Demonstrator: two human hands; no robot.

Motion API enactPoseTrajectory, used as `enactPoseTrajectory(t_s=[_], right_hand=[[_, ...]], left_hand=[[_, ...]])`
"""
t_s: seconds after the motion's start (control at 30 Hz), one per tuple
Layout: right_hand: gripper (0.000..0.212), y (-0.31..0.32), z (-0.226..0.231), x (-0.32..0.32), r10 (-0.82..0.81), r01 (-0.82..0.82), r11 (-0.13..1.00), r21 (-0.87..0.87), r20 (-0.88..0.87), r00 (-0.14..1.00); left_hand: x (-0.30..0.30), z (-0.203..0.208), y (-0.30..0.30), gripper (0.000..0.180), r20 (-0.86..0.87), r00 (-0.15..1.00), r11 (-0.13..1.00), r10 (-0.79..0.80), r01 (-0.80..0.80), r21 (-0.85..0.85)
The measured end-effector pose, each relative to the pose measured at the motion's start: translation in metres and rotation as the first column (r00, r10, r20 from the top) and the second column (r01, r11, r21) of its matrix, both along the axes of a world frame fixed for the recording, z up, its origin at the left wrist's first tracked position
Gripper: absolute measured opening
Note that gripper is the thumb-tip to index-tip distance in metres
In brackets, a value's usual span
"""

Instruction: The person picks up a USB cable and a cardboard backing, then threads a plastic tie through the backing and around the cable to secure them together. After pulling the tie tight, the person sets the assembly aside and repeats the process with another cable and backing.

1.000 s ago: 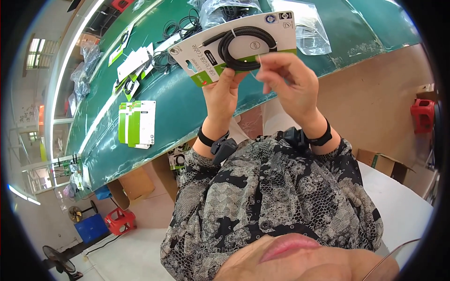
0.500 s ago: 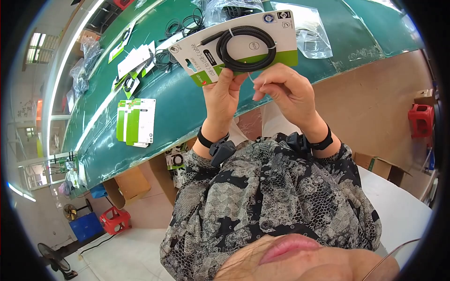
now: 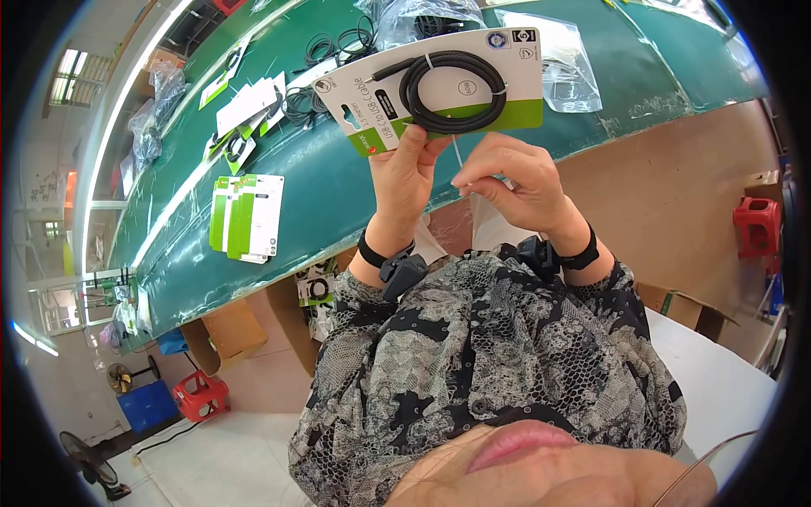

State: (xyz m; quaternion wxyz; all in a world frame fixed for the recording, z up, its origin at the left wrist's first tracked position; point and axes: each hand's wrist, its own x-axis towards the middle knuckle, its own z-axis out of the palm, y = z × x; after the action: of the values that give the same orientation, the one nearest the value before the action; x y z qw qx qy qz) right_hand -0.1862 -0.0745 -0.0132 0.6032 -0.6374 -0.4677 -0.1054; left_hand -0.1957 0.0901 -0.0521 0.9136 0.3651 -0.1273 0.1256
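My left hand [image 3: 402, 179] grips the lower edge of a white and green cardboard backing card [image 3: 525, 89], its thumb on the front. A coiled black braided cable [image 3: 414, 100] lies against the card's face, held by thin white ties at its top and right side. From the coil's lower edge a thin white cable tie [image 3: 458, 150] hangs down. Its tail runs to my right hand [image 3: 517, 182], whose thumb and fingers are pinched on it just below the card. Both hands are raised over the near edge of the green table [image 3: 325, 207].
A stack of similar cards [image 3: 263, 218] lies left on the table, with loose carded cables [image 3: 251, 110] beyond. Black cable coils [image 3: 348, 42] and clear plastic bags [image 3: 568, 72] are at the back. Cardboard boxes [image 3: 239, 331] and red stools [image 3: 201, 395] stand below.
My right hand has drawn slightly down and away from the card, and the tie's tail now shows longer and straighter. The card has shifted slightly right and down in view.
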Motion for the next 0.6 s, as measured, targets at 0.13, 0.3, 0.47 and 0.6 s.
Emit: enactPoseTrajectory(t_s=[0.13,0.3,0.47,0.6], right_hand=[[0.015,0.002,0.0,-0.001,0.008,-0.008,1.0,-0.016,-0.013,1.0],[0.016,0.002,-0.001,0.0,0.031,-0.032,0.999,-0.028,-0.022,0.999],[0.018,0.003,0.002,-0.001,0.018,-0.017,0.999,-0.03,0.026,1.0],[0.019,0.012,-0.006,-0.015,-0.156,0.181,0.975,0.13,-0.182,0.971]], left_hand=[[-0.001,0.003,-0.001,0.03,0.003,1.0,1.0,0.011,-0.011,0.001],[0.0,0.005,-0.002,0.03,0.008,1.0,1.0,0.018,-0.018,0.008],[0.0,0.003,-0.003,0.031,-0.012,1.0,1.0,0.02,-0.02,-0.01],[0.001,0.0,0.0,0.031,-0.011,1.0,0.999,0.003,-0.003,0.035]])
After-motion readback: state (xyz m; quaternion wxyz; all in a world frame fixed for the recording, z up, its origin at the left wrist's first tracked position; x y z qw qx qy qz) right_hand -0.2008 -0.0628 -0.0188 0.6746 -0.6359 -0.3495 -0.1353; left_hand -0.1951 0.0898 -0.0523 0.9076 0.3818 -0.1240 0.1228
